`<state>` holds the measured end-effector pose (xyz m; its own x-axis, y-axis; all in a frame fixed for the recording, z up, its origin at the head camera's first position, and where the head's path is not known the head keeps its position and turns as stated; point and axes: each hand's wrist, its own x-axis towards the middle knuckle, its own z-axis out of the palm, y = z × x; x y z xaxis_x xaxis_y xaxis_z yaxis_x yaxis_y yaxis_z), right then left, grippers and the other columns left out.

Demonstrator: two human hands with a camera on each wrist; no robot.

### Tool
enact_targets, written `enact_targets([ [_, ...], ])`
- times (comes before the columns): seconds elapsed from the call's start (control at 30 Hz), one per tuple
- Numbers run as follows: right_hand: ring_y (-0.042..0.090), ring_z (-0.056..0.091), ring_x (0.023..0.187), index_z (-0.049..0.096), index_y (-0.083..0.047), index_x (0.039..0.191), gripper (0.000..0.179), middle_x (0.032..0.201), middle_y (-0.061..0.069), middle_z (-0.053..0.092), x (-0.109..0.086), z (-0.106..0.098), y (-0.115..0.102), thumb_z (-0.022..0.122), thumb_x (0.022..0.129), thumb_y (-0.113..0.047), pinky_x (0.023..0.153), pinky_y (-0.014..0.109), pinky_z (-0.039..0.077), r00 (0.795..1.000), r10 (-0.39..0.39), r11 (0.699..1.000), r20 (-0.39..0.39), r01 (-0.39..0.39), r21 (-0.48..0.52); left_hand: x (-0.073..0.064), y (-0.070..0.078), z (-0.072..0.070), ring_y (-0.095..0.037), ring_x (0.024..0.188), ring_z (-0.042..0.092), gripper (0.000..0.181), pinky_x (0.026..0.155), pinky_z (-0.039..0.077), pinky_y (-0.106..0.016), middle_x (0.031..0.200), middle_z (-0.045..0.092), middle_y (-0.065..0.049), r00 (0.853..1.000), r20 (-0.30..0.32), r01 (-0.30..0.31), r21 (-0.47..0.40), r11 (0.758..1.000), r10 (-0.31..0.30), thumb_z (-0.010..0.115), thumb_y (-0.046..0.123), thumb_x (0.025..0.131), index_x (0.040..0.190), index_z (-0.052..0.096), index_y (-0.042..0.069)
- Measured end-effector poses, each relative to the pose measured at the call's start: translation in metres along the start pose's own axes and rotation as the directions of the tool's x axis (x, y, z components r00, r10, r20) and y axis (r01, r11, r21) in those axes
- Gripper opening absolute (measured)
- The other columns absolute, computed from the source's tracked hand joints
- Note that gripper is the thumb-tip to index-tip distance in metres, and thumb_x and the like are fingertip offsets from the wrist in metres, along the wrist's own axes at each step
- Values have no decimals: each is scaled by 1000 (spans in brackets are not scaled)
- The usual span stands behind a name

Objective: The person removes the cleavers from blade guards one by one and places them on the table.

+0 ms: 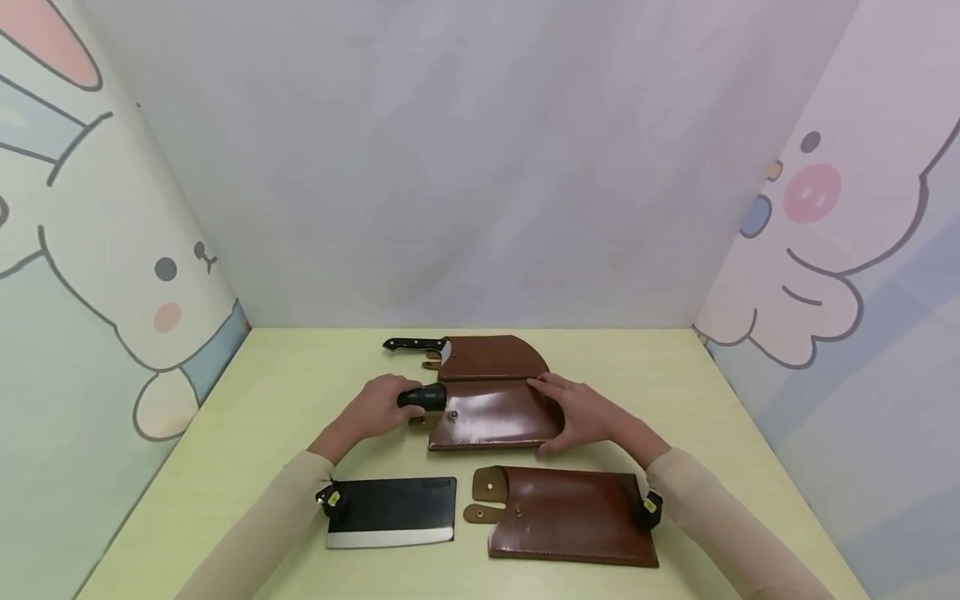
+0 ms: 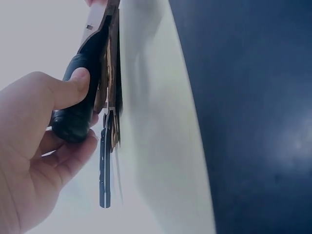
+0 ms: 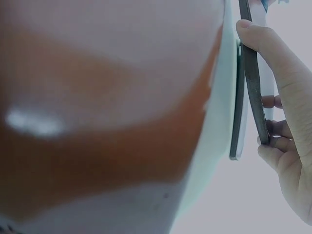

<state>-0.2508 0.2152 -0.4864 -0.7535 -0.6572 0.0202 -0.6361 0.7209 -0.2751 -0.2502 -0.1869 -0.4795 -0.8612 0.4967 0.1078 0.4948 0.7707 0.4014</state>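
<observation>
In the head view my left hand (image 1: pixel 381 406) grips the rounded black handle (image 1: pixel 426 397) of a knife. Its blade is hidden inside a glossy brown leather sheath (image 1: pixel 495 412). The left wrist view shows the thumb (image 2: pixel 78 87) on top of the handle and fingers curled beneath its butt. At the sheath's right end is my right hand (image 1: pixel 585 412), holding it between thumb and fingers at its opposite edges. From the right wrist the sheath's end edge (image 3: pixel 252 83) appears edge-on, with fingertips at both ends of it.
Behind lies another sheathed knife (image 1: pixel 495 357), its riveted black handle pointing left. Nearer me, a bare cleaver blade (image 1: pixel 393 508) lies under my left forearm's side. A second brown sheath (image 1: pixel 573 512) with snap flaps (image 1: pixel 491 485) lies by my right wrist. Walls surround the pale yellow table (image 1: pixel 247 417).
</observation>
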Motion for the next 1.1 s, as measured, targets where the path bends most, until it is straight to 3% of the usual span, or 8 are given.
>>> enact_targets([
  [0.17, 42, 55, 130, 39, -13, 158, 114, 156, 21, 42, -1, -5, -3, 84, 70, -68, 102, 57, 48, 999, -33, 999, -36, 32, -10, -3, 4, -4, -20, 93, 64, 36, 81, 50, -44, 109, 74, -5, 999, -23, 35, 1, 999, -35, 79, 29, 91, 121, 73, 10],
  [0.33, 39, 57, 129, 39, -12, 158, 114, 156, 18, 43, -1, -8, -4, 85, 70, -67, 101, 54, 49, 998, -41, 999, -55, 39, -33, -4, 8, -10, -22, 94, 64, 37, 82, 50, -45, 109, 74, -6, 999, -22, 38, 10, 999, -38, 80, 28, 91, 122, 73, 9],
  [0.6, 40, 60, 124, 40, -10, 158, 115, 154, 20, 44, -3, -20, -13, 88, 67, -63, 97, 54, 51, 996, -38, 999, -85, 36, -26, -10, 8, -13, -20, 90, 61, 37, 78, 50, -42, 105, 73, -5, 996, -93, 0, 76, 997, 7, 79, 30, 92, 121, 72, 9],
  [0.77, 40, 59, 125, 40, -10, 157, 116, 155, 21, 43, -4, -28, -19, 84, 68, -70, 97, 54, 51, 995, -43, 999, -96, 40, -30, -14, 10, -16, -23, 91, 63, 36, 78, 52, -43, 105, 74, -7, 987, -157, -26, 89, 996, 39, 79, 28, 91, 120, 72, 8],
  [1.1, 39, 59, 126, 41, -11, 157, 113, 156, 18, 42, -7, -35, -24, 87, 68, -63, 96, 53, 52, 988, -56, 998, -143, 55, -10, -18, 13, -21, -29, 100, 66, 40, 82, 54, -47, 114, 74, -13, 976, -213, -20, 94, 995, 39, 80, 25, 91, 123, 71, 3],
])
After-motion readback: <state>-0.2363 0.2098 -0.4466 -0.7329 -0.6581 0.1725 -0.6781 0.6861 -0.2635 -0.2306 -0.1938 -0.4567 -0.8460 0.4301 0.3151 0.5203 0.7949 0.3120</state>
